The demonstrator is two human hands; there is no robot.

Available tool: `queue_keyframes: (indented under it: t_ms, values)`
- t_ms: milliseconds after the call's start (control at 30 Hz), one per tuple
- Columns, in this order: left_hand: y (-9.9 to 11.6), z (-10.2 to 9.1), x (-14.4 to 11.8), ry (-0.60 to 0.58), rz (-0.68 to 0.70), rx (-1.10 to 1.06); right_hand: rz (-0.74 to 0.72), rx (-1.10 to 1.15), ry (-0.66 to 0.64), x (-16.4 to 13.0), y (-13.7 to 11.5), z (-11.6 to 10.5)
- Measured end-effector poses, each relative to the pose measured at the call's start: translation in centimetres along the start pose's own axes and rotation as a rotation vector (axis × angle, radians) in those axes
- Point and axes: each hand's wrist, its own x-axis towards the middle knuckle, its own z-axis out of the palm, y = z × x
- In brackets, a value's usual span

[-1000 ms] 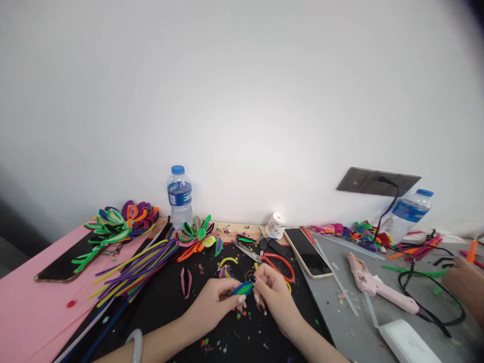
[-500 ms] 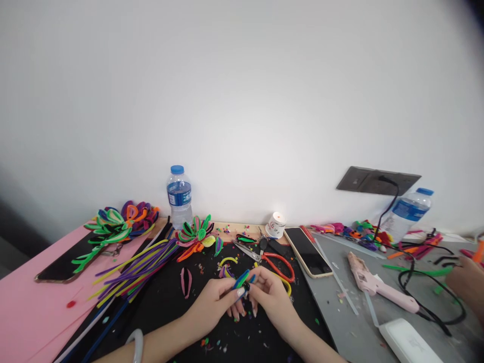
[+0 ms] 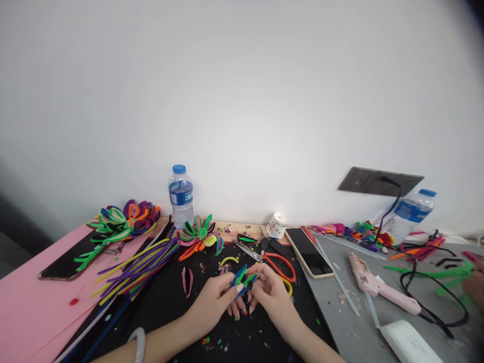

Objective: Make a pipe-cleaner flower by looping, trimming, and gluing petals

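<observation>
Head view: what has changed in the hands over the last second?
The blue-and-green pipe-cleaner piece, flat a second ago, is now tilted up and spread into loops between left hand and right hand. A co-worker's hand drew back right. Scissors, phone and glue gun stayed put.

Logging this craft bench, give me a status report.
Left hand and right hand both pinch folded blue-and-green pipe-cleaner loop. Held above black mat. Red-handled scissors lie just behind, apart.

Looped blue-green pipe cleaner [image 3: 242, 280], tilted
</observation>
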Motion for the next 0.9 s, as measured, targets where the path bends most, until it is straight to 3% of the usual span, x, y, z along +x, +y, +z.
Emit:
queue_keyframes:
  t_ms: [433,900]
  values:
    - [0.38,0.02,-0.36,-0.033,0.062,0.144,0.114,-0.041,0.031,0.42,0.16,-0.36]
    - [0.84,0.15,-0.67,-0.047,0.094,0.262,0.084,-0.002,-0.006,0.31,0.26,-0.41]
